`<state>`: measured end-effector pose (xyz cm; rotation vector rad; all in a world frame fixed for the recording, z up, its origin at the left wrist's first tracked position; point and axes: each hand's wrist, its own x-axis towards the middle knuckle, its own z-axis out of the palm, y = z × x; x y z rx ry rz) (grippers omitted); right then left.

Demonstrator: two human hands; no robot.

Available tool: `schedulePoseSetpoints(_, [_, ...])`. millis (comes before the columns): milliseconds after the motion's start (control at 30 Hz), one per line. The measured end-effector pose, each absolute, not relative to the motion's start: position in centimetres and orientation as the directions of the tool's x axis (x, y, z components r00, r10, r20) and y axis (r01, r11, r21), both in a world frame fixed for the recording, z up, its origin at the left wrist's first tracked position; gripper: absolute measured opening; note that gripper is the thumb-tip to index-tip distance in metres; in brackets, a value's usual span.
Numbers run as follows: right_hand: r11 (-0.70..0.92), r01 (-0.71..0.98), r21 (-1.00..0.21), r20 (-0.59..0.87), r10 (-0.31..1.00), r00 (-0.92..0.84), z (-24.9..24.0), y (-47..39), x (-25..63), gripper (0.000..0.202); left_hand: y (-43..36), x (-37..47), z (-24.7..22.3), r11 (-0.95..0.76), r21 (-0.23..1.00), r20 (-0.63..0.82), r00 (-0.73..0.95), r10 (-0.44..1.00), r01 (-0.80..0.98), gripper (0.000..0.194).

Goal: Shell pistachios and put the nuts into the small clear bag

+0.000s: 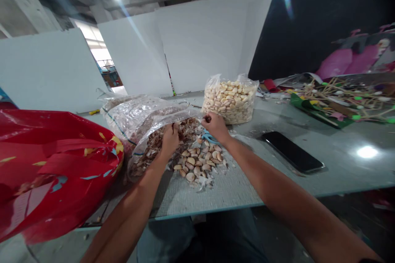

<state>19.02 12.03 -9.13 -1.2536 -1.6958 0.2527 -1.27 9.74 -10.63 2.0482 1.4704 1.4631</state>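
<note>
Where garlic cloves (pixel 191 160) lie heaped | tan, plump — seemingly skin-on

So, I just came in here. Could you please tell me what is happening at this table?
A person is handling garlic with bare hands. The left hand is at the mouth of a clear bag with dry skins; the right hand is above the table, fingers curled. I cannot tell whether either holds anything. Loose unpeeled cloves lie in front, and a bag of pale, peeled cloves stands behind.
</note>
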Motion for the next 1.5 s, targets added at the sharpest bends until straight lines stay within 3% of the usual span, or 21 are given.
schedulePoseSetpoints(200, [0.622, 0.491, -0.610, 0.626, 0.758, -0.183, -9.8, 11.4, 17.5, 0.022, 9.5, -0.9, -10.4, -0.503, 0.621, 0.578, 0.082, 0.812, 0.602, 0.033])
schedulePoseSetpoints(367, [0.658, 0.324, -0.680, 0.610, 0.753, -0.248, -9.9, 10.7, 16.3, 0.021, 9.0, -0.5, -10.0, -0.548, 0.610, 0.571, 0.162, 0.805, 0.573, 0.037])
schedulePoseSetpoints(533, [0.629, 0.343, -0.698, 0.580, 0.777, -0.244, -10.2, 10.7, 15.9, 0.017, 9.1, -0.5, -10.1, -0.594, 0.636, 0.598, 0.173, 0.783, 0.492, 0.037])
schedulePoseSetpoints(767, [0.640, 0.338, -0.690, 0.591, 0.768, -0.247, -10.2, 10.4, 15.8, 0.019, 9.3, -0.8, -10.3, -0.517, 0.749, 0.478, 0.203, 0.855, 0.415, 0.039])
schedulePoseSetpoints(1067, [0.623, 0.397, -0.674, 0.598, 0.776, -0.202, -9.6, 9.4, 15.8, 0.024, 8.6, -1.0, -9.4, -0.589, 0.574, 0.569, 0.240, 0.786, 0.569, 0.030])
schedulePoseSetpoints(1367, [0.554, 0.561, -0.615, 0.587, 0.797, -0.145, -9.4, 9.2, 15.8, 0.021, 8.1, -1.0, -9.2, -0.592, 0.540, 0.545, 0.287, 0.788, 0.599, 0.033])
schedulePoseSetpoints(1500, [0.489, 0.612, -0.622, 0.565, 0.821, -0.083, -9.4, 9.8, 16.5, 0.020, 8.2, -0.7, -8.9, -0.631, 0.533, 0.614, 0.255, 0.747, 0.564, 0.029])
